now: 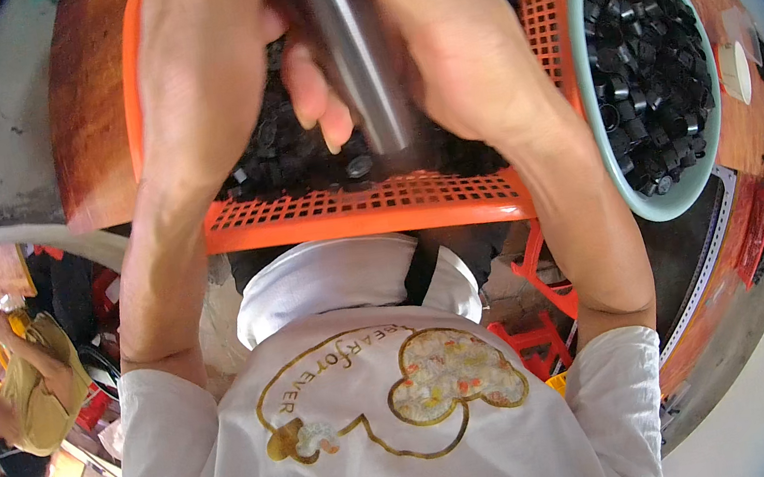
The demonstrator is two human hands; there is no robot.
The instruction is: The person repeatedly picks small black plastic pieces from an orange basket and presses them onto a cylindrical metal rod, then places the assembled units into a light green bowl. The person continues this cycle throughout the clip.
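Note:
A dark, shiny cylinder stands tilted between my hands, above an orange slotted plastic basket. My left hand closes on it from the left, and a few curled fingertips show beside it. From the other side my right hand grips it near its upper part; most of those fingers are hidden or cut off by the top edge. Motion smears both hands and the cylinder a little. Beneath them the basket holds many small black plastic pieces, which look like short caps or rings.
A pale green basin heaped with similar black pieces stands right of the basket on a wooden table. Beyond it are a white cup-like item and a red tray. Another person sits at the left. A red stool is below.

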